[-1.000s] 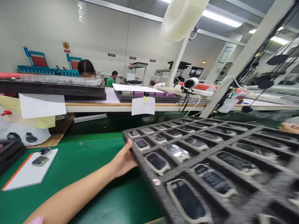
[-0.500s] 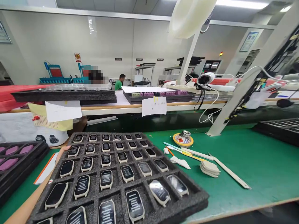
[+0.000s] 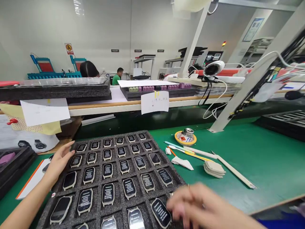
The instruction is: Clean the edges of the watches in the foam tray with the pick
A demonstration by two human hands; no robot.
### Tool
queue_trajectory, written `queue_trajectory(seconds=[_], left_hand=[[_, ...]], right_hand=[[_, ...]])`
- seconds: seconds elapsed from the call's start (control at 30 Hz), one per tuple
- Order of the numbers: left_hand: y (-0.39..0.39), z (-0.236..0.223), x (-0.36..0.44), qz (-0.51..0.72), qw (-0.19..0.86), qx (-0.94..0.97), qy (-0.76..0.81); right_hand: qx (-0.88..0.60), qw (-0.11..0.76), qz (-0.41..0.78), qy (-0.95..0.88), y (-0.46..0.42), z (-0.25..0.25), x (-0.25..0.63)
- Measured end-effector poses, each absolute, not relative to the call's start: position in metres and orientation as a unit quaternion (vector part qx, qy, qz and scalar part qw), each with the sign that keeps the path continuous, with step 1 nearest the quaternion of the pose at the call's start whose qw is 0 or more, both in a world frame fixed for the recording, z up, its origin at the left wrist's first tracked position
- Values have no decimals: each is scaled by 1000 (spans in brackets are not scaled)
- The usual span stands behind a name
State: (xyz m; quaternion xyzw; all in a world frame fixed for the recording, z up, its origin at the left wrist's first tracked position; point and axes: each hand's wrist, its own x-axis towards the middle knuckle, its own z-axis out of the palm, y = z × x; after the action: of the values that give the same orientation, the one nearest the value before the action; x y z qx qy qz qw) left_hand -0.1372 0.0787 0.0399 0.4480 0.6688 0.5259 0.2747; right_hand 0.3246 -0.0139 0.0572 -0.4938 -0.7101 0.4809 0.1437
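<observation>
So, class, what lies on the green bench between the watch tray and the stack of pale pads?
A crumpled white scrap lies between the watch tray and the pale pads in the head view.

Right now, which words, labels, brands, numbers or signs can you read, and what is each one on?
Nothing reads clearly enough to quote.
Watches: white screen text, too small.
White card on shelf edge: handwriting, too faint.
Wall sign: yellow-and-black symbol; wording too small.
Black wall plates: white characters, too small.
Can: red diamond symbol; label lettering too small.
Wall poster: too small.
Yellow sheet: printed marks, too small.
</observation>
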Motion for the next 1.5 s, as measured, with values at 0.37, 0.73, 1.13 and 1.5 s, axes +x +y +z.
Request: queue_trajectory(seconds=[0.37, 0.73, 1.13, 1.5], left_hand=[[117, 75, -1, 208, 105, 857, 459], [217, 27, 102, 187, 88, 900, 384], [218, 15, 92, 271, 124, 875, 382], [220, 8, 95, 314, 191, 815, 447]], right_hand=[[-739, 23, 61, -671, 134, 24, 352], [-572, 363, 257, -689, 170, 52, 339], [-481, 537, 419, -551, 243, -9, 266], [-503, 499, 410, -575, 245, -20, 266]])
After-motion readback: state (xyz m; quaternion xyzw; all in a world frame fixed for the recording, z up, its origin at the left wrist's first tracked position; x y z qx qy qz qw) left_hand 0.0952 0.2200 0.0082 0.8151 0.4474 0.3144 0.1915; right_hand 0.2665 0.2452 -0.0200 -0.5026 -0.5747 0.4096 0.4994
